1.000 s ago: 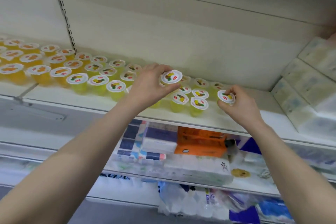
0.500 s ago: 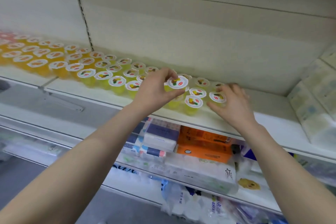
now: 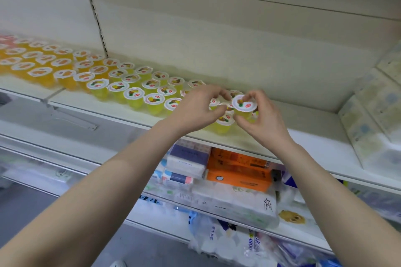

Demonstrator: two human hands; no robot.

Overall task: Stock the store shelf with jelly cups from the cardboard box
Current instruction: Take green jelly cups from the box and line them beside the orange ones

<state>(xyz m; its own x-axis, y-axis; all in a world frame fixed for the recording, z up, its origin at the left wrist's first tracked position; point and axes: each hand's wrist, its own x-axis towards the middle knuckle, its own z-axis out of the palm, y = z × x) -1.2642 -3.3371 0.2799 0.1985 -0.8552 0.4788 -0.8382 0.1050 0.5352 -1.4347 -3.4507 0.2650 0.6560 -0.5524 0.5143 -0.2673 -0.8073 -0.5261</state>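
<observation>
Rows of jelly cups [image 3: 132, 94] with white printed lids fill the store shelf [image 3: 299, 123], orange ones at the left and yellow ones toward the middle. My right hand [image 3: 263, 119] pinches one yellow jelly cup [image 3: 244, 105] between thumb and fingers, just above the right end of the rows. My left hand [image 3: 198, 108] is close beside it with curled fingers. A second cup's lid [image 3: 213, 102] shows between that hand's thumb and fingers. The cardboard box is out of view.
Pale wrapped packs [image 3: 377, 115] are stacked at the shelf's right end, with bare shelf between them and the cups. Below are tissue packs [image 3: 188, 158], an orange box [image 3: 238, 169] and plastic bags [image 3: 219, 236]. An upright slotted rail [image 3: 95, 13] divides the back panel.
My right hand left the cup it had set down and now holds a cup lifted above the row. My left hand moved right, up against it. The view shifted left.
</observation>
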